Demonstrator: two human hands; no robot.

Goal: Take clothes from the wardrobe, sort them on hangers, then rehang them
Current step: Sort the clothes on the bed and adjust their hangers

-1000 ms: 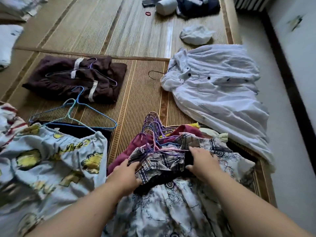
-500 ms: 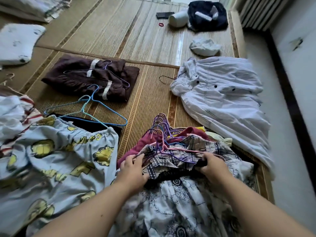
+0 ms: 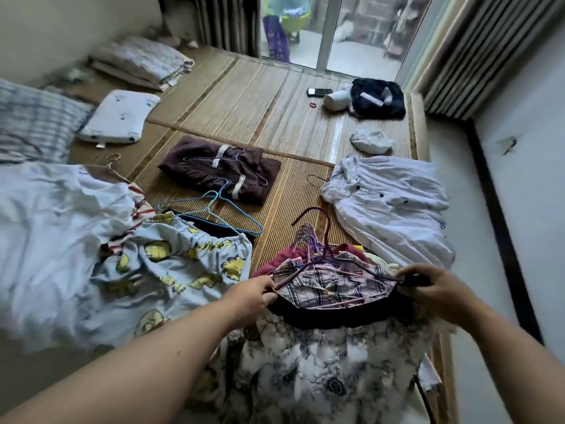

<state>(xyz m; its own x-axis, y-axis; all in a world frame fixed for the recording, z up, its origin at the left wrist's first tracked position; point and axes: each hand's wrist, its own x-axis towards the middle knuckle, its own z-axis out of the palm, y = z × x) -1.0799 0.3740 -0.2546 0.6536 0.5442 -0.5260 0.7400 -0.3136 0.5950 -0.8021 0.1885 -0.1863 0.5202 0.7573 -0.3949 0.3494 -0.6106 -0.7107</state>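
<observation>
My left hand (image 3: 252,296) and my right hand (image 3: 428,287) pinch the two ends of a dark waistband on a black-and-white patterned garment (image 3: 321,371), stretched wide and raised off the pile. A purple hanger (image 3: 330,267) runs between my hands along that waistband. Under it lies a plaid shirt (image 3: 324,286) on a heap of clothes with a bunch of pink and purple hangers (image 3: 307,243). Two blue hangers (image 3: 220,209) lie loose on the mat. A brown garment (image 3: 220,168) with a hanger and a white shirt (image 3: 388,206) lie spread further out.
Pale blue cartoon-print shorts (image 3: 171,270) and a white cloth (image 3: 52,228) cover the left side. A pillow (image 3: 119,116), folded bedding (image 3: 143,61), a dark bag (image 3: 377,97), a phone (image 3: 319,92) and a crumpled white cloth (image 3: 371,141) lie on the woven mat (image 3: 260,99). The wall runs along the right.
My hands have moved apart and upward, pulling the dark waistband wide with a purple hanger along it. My view has tilted up, showing the glass door and curtains.
</observation>
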